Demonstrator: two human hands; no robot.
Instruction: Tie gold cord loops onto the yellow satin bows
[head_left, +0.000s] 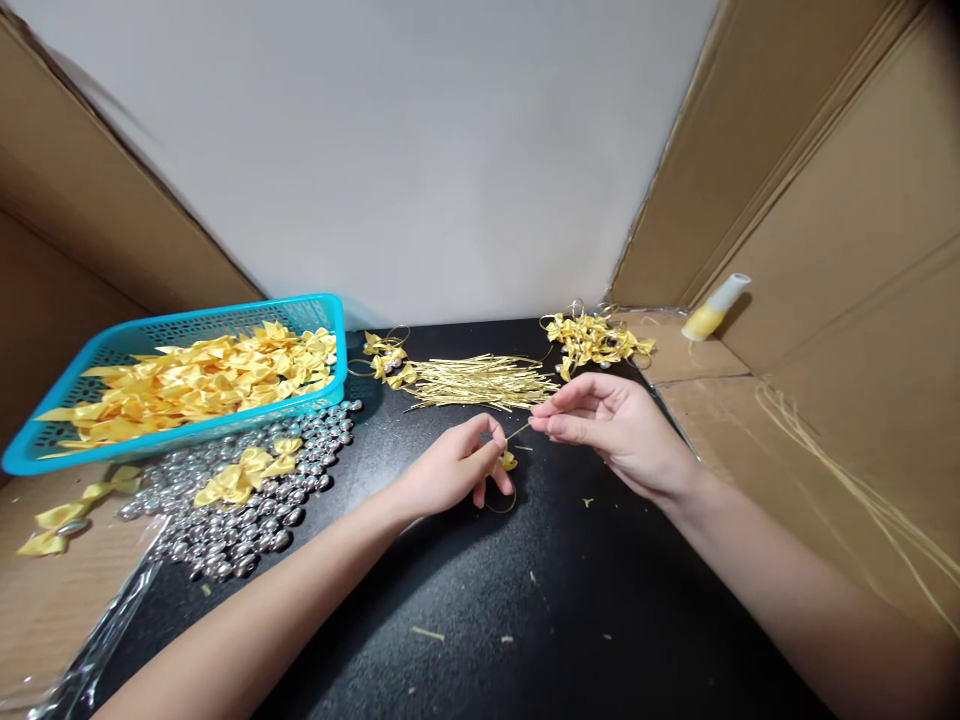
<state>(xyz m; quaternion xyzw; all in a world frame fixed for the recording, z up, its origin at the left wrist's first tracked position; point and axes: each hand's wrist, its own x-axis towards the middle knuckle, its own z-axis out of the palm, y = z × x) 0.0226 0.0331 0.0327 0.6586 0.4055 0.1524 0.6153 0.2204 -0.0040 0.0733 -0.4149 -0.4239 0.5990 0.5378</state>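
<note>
My left hand [457,465] is pinched shut on a small yellow bow [509,461] with a thin gold cord loop [501,505] hanging under it. My right hand [611,425] pinches the free end of that gold cord [519,431], a little to the right of the left fingers. Both hands hover over the black tabletop [465,600], just in front of a bundle of cut gold cords [484,381].
A turquoise basket [45,445] of yellow bows stands at the left, with a heap of silver bells [247,505] and loose bows before it. Finished bows with loops [596,340] lie at the back right. A glue bottle [715,307] lies on cardboard; cardboard walls close both sides.
</note>
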